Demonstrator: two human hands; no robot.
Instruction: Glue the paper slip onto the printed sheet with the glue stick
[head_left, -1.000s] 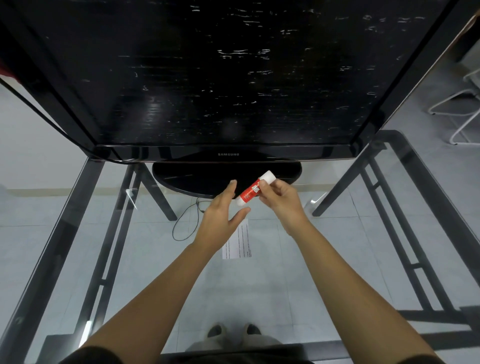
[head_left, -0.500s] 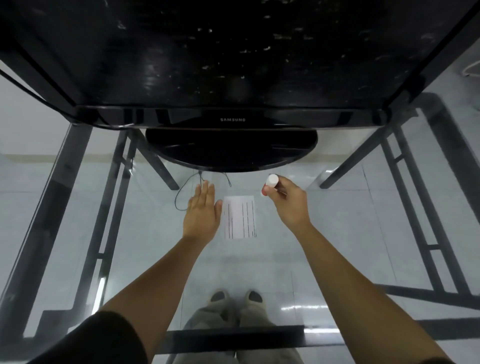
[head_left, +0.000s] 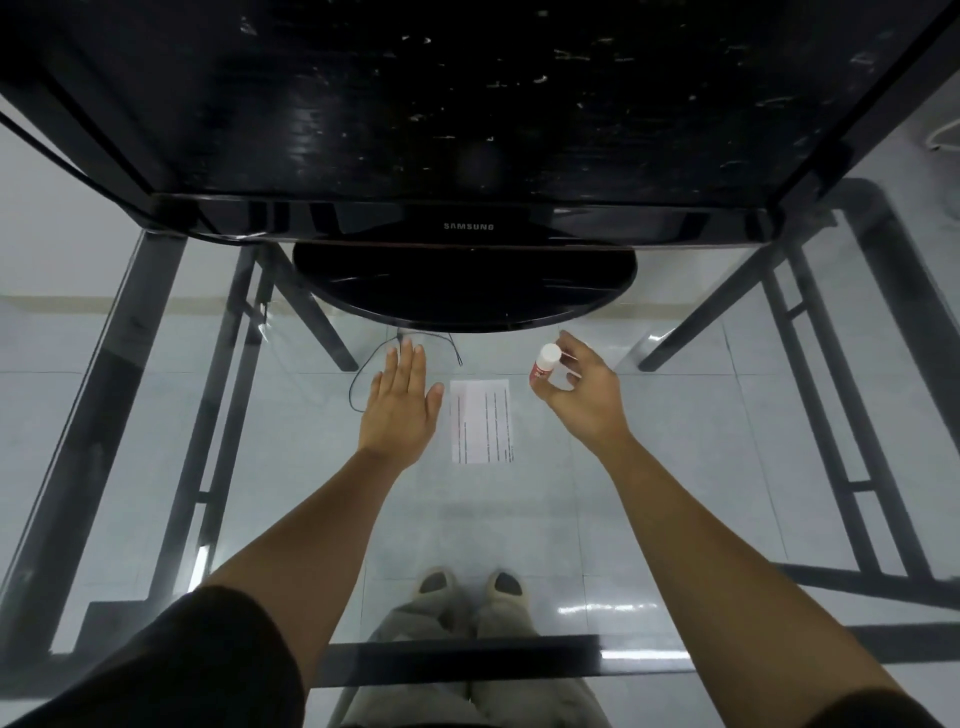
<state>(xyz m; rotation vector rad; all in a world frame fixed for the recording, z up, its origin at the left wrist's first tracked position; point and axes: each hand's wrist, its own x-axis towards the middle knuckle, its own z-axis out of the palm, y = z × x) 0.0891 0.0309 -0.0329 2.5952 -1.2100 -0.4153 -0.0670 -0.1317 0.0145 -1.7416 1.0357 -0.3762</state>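
Okay, printed sheet (head_left: 482, 421) lies on the glass table (head_left: 727, 467) between both hands, long axis pointing away from the person, flat empty left hand (head_left: 400, 410) nearest, right hand (head_left: 582, 400) pinching the glue stick (head_left: 544, 364) off its far-right corner.

Printed sheet (head_left: 481, 421) flat on the table (head_left: 727, 467), centre of frame. Left grip (head_left: 400, 410) just left of the sheet, right grip (head_left: 582, 400) to its right and slightly higher, with the glue stick (head_left: 545, 364) in it at the grip's upper left. Screen (head_left: 467, 104) fills the upper frame, its base (head_left: 465, 291) on the table above the sheet. Cable (head_left: 358, 384) runs down from the base, left of the left grip. Feet (head_left: 470, 587) under the table, bottom centre.
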